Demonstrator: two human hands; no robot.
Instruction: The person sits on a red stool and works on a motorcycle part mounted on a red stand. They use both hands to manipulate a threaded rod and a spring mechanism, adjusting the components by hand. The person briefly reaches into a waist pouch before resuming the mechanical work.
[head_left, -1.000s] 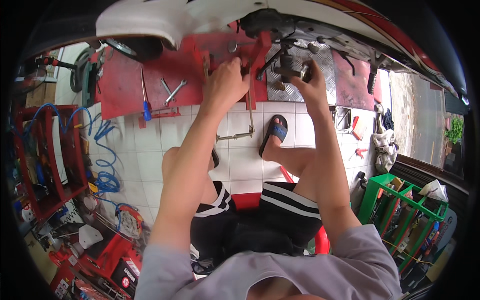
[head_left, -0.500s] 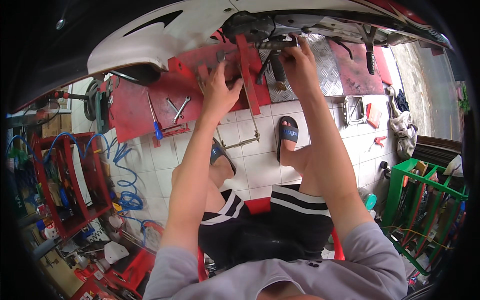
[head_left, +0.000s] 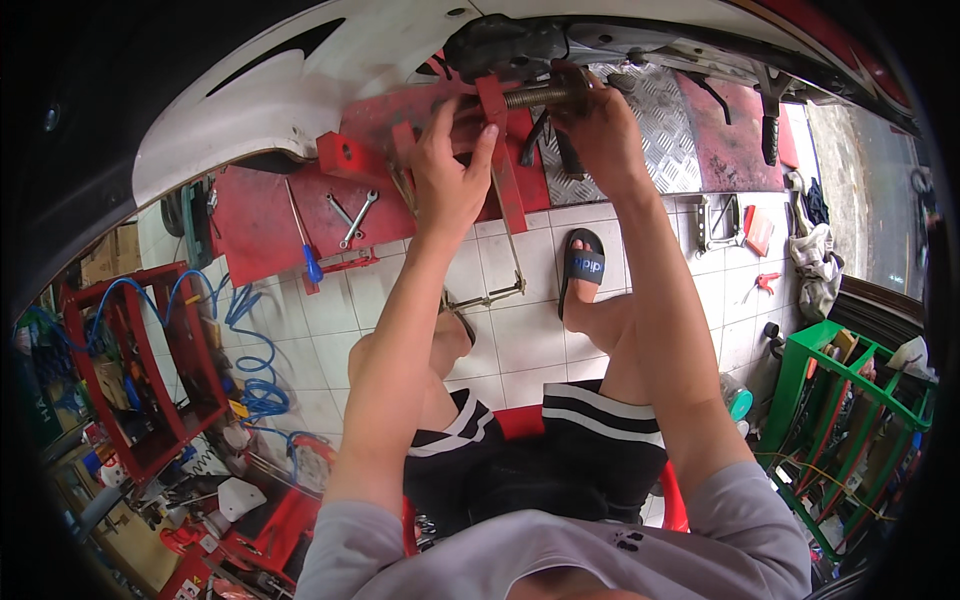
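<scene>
My left hand (head_left: 450,170) is at a red metal bracket (head_left: 505,180), fingers curled and thumb against its upright; what the fingertips grip is partly hidden. My right hand (head_left: 610,140) grips the dark end of a long threaded bolt (head_left: 530,97), which runs level into the bracket's top. The bracket is on a red stand (head_left: 255,225) beneath the white and black body of a motorbike (head_left: 240,80). A metal tread plate (head_left: 670,130) lies under the right hand. A thin jointed metal linkage (head_left: 485,300) reaches down toward the floor by my feet.
Two spanners (head_left: 355,220) and a blue-handled screwdriver (head_left: 312,268) lie on the stand. A red rack (head_left: 130,360) with a blue coiled hose (head_left: 262,390) is at left, a green rack (head_left: 850,430) at right. Red-handled pliers (head_left: 766,283) and rags (head_left: 815,255) lie on the right floor.
The threaded bolt in my right hand has swung up to horizontal and now meets the red bracket. My left hand has risen beside the bracket's top, fingers more curled.
</scene>
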